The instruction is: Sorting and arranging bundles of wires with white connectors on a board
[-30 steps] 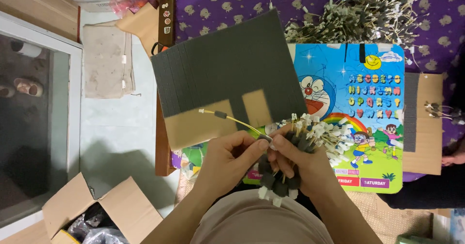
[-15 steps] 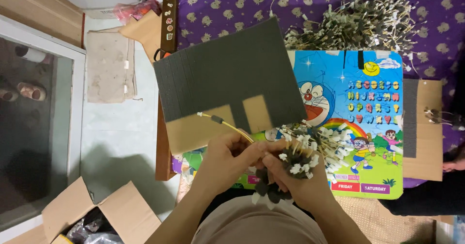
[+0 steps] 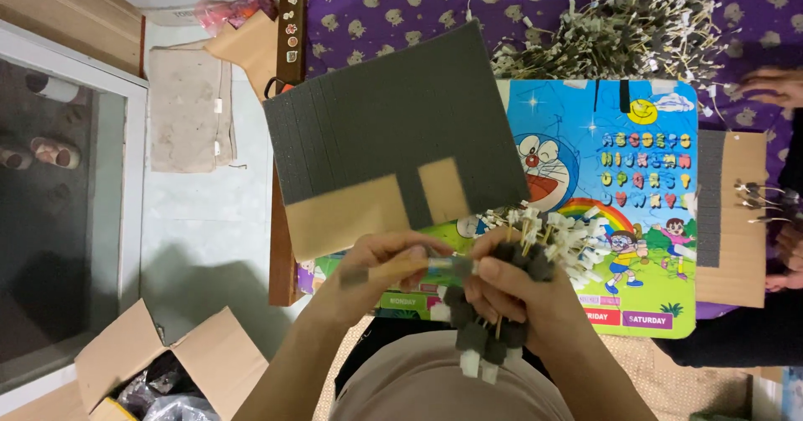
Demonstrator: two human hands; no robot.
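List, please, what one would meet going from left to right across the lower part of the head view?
Open cardboard box → left hand → right hand holding a bundle of foam-tipped sticks → colourful cartoon board → cardboard sheet.

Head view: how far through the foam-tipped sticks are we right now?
Done: a bundle of foam-tipped sticks sits gathered in the right hand. In hand: the left hand holds one thin stick against the bundle. Left: a large loose pile on the purple cloth, and the grey foam sheet is mostly uncut.
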